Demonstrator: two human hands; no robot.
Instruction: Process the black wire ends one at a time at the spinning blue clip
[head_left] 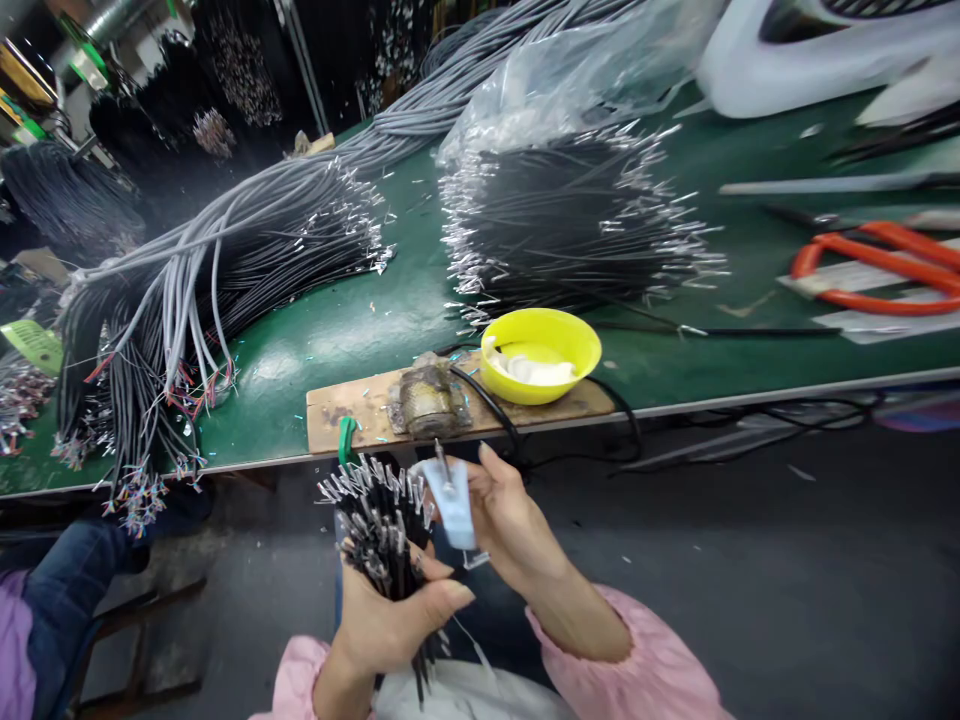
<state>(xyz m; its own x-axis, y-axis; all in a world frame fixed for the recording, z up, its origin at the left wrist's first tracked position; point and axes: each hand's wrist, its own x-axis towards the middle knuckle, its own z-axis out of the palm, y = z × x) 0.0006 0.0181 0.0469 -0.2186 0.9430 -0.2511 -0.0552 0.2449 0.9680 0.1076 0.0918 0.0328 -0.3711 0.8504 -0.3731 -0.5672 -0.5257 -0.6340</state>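
Note:
My left hand (394,615) is wrapped round a thick bundle of thin black cables (382,520), their stripped, silvery tips pointing up. Just right of the bundle, my right hand (510,515) has its fingers curled in behind a light-blue plate (452,505); whatever they pinch is hidden. The plate sits at a metal shaft that sticks out of a small, grimy motor (431,398). This motor is mounted on a wooden board (352,415) at the bench edge. A bent metal piece (475,560) shows below the plate.
On the green bench (409,290) lie a large stack of black cables (555,220) and grey cable bundles (247,230). A yellow bowl (540,355) with white material stands on the board. Orange-handled scissors (877,268) lie right. Another person's leg (75,590) is at lower left.

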